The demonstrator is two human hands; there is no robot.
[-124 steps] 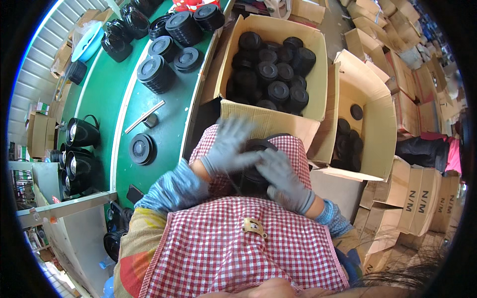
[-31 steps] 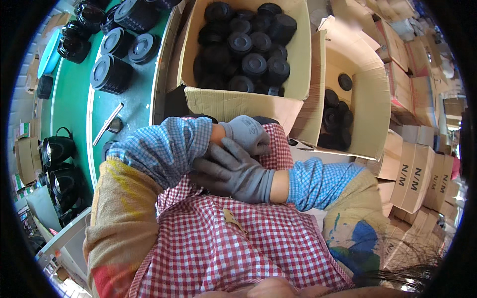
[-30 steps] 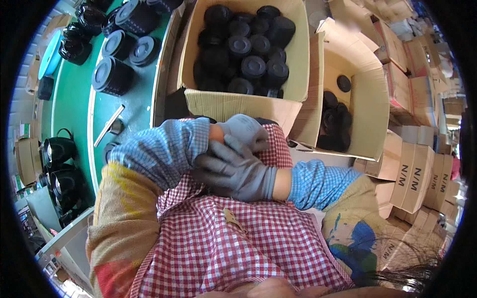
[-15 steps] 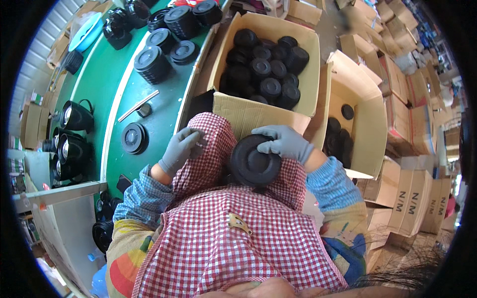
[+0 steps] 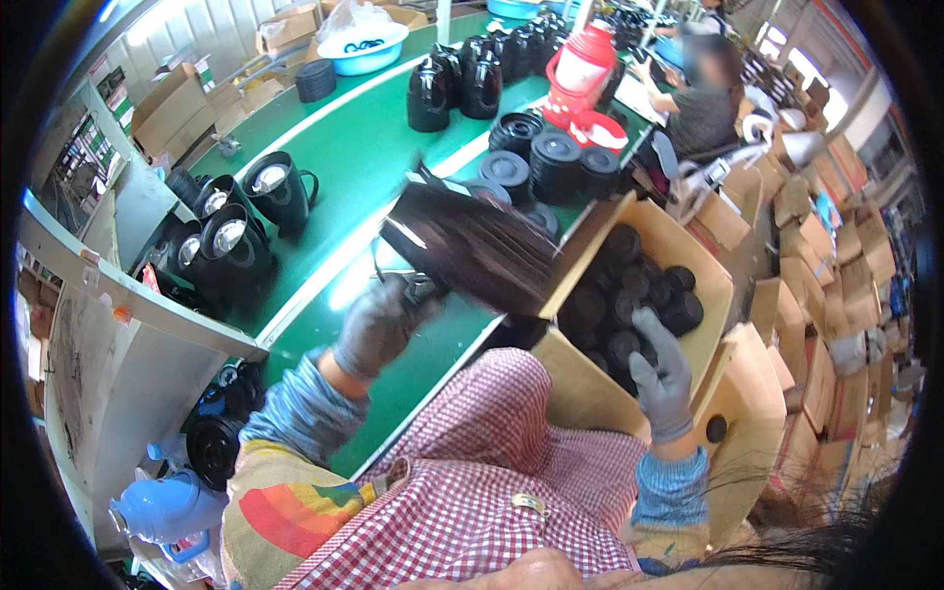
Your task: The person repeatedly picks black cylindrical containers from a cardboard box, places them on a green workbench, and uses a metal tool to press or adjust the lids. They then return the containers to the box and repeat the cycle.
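Note:
My left hand (image 5: pixel 379 332), in a grey glove, is closed at the lower end of a glossy black jug (image 5: pixel 477 251). The jug is tilted over the green table, its outline smeared by motion. On the right, my right hand (image 5: pixel 664 379), also gloved in grey, is held over a carton (image 5: pixel 565 359) of small round black parts (image 5: pixel 629 280). Its fingers are apart and nothing shows between them. Stacks of black round lids (image 5: pixel 556 162) stand on the table beyond the jug, partly hidden by it.
Several black jugs (image 5: pixel 280 192) stand at the left of the green table (image 5: pixel 364 167), and more (image 5: pixel 482 84) farther back. A red-and-white container (image 5: pixel 582 69) and a light blue basin (image 5: pixel 364 49) are beyond. A second carton (image 5: pixel 757 393) adjoins the first. A person (image 5: pixel 703 103) sits at the far right.
The view has swung left and up along the table. The black round lid has left my right hand, which is now over the carton. My left hand has taken hold of a black jug.

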